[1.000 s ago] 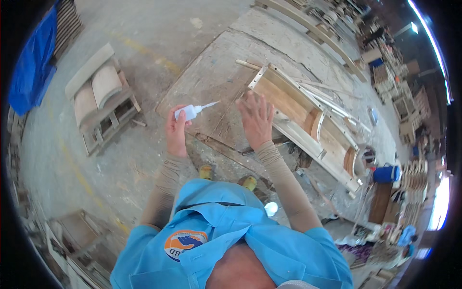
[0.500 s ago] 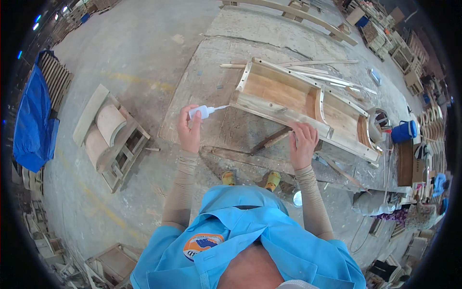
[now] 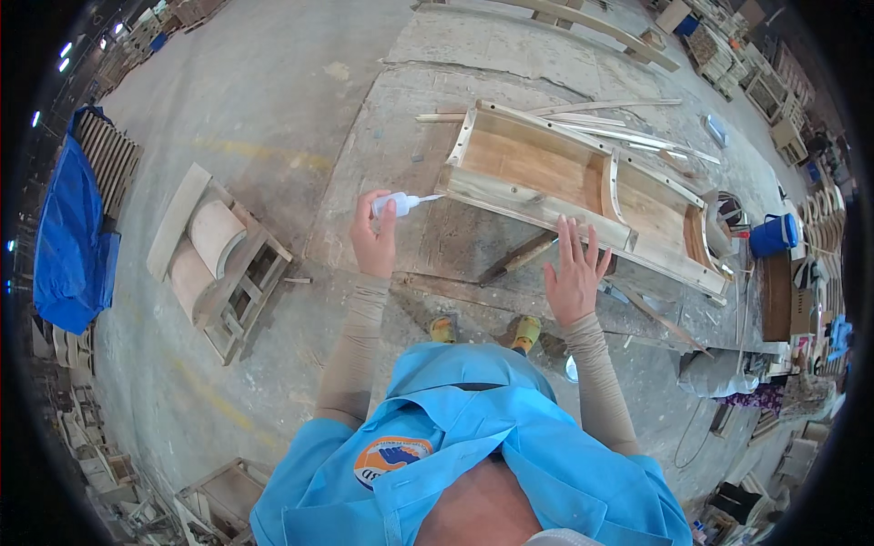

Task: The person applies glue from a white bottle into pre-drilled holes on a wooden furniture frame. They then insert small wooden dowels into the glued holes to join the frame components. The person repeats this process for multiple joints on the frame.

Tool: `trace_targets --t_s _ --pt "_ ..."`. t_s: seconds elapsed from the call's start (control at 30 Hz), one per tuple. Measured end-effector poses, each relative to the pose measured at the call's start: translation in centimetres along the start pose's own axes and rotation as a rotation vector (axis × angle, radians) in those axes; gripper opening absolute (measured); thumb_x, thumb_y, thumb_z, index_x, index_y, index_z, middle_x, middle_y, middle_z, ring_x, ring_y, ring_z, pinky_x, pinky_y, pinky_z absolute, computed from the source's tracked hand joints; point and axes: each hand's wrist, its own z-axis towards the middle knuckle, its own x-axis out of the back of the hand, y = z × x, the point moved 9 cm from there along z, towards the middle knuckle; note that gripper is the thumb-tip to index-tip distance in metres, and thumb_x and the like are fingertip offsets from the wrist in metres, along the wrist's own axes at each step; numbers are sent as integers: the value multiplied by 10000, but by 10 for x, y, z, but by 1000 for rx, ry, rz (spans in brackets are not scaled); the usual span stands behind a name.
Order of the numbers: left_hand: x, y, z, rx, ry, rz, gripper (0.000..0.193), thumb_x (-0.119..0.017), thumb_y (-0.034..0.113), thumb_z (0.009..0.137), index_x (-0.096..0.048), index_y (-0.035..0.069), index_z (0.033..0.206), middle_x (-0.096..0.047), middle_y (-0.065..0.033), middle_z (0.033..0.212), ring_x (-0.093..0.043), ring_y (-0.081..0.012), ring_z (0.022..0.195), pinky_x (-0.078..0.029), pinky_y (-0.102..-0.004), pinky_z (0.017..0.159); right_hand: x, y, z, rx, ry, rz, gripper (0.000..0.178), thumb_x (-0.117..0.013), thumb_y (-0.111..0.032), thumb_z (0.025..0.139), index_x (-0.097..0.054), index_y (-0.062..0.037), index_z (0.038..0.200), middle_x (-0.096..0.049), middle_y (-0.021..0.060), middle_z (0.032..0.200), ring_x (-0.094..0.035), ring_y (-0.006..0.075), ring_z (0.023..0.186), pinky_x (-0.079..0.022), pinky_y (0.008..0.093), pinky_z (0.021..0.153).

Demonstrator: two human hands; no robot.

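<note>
A small white squeeze bottle (image 3: 394, 206) with a thin nozzle is gripped in my left hand (image 3: 371, 238). Its tip points right, at the left corner of a long wooden frame (image 3: 537, 207). That frame has two hollow sections, with a curved crosspiece (image 3: 610, 188) between them and pale edge strips dotted with dark holes. My right hand (image 3: 574, 278) is spread beside the frame's near side, fingertips at or just short of its lower edge; whether they touch I cannot tell.
Loose wooden strips (image 3: 628, 136) lie behind the frame on the worktable (image 3: 401, 118). A blue bucket (image 3: 772, 237) stands to the right. Left on the floor is a wooden stand with curved panels (image 3: 214, 238), and beyond it a blue tarp (image 3: 68, 237) over slats.
My right hand has come off the frame's near side and opened its fingers. In my left hand the bottle has shifted a little right, its nozzle still at the frame's corner.
</note>
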Motion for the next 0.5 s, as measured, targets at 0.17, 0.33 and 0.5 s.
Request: trace_targets --t_s 0.17,0.33,0.5 --pt "-7 13 -1 -92 2 71 197 -574 204 905 -577 32 1001 -584 -53 896 -510 -150 787 -409 -285 720 3 -5 4 12 -34 -5 786 -603 -177 813 -183 -224 1475 -337 117 1454 -180 332 1389 -43 595 1090" --pt "-11 18 -1 -102 -7 94 192 -589 197 893 -584 32 992 -592 -61 884 -511 -159 775 -408 -292 705 5 -7 7 22 -27 -6 784 -599 -179 819 -175 -223 1476 -384 141 1414 -206 330 1379 -43 598 1088" --pt "-13 18 -1 -137 9 118 190 -596 195 886 -588 34 985 -597 -70 864 -514 -167 749 -411 -299 688 7 -7 9 29 -4 -5 789 -596 -186 823 -159 -221 1479 -421 146 1381 -227 322 1372 -36 598 1088"
